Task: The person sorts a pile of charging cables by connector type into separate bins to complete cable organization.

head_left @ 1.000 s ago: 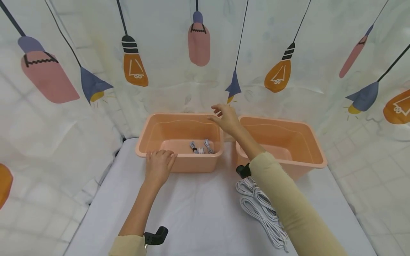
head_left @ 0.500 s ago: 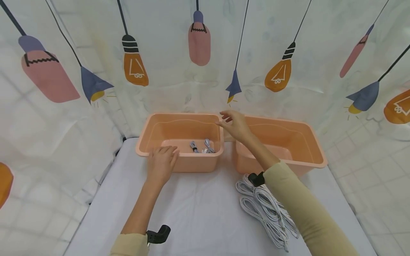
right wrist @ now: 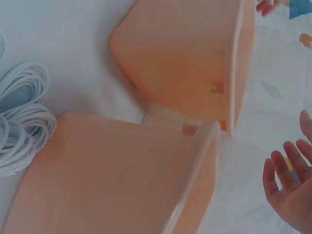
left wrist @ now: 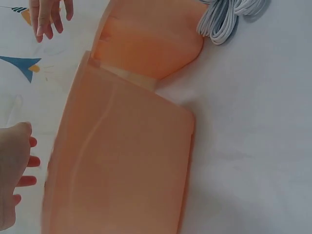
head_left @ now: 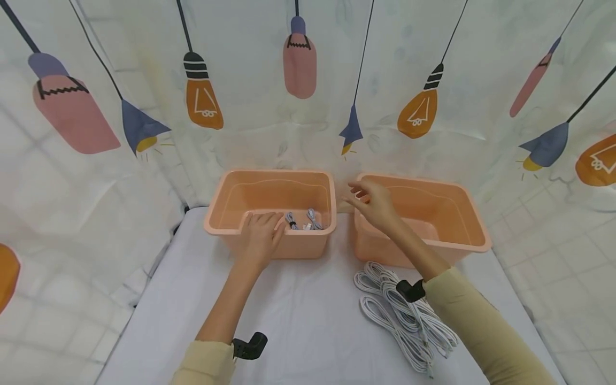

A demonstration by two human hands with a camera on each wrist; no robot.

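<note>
In the head view, my left hand [head_left: 261,238] hovers over the front rim of the left peach plastic bin [head_left: 300,247], its fingers loosely bent. The left wrist view shows that hand [left wrist: 13,170] apart from the bin's wall, with nothing in it. My right hand [head_left: 377,207] is above the left end of the right peach bin [head_left: 462,219], fingers relaxed and spread. Nothing lies in its palm in the right wrist view. Inside the left bin are a small grey cable bundle [head_left: 291,220] with a black tie, another grey cable bundle [head_left: 314,218] and a small white piece [head_left: 307,226].
Two long coils of white cable [head_left: 399,321] lie on the white-covered table [head_left: 298,321], in front of the right bin and partly beneath my right forearm. A narrow gap separates the bins. Behind them hangs a curtain [head_left: 260,139] printed with lamps.
My right hand has moved right and down, from over the left bin's right edge to the right bin. My left hand has shifted right along the front rim.
</note>
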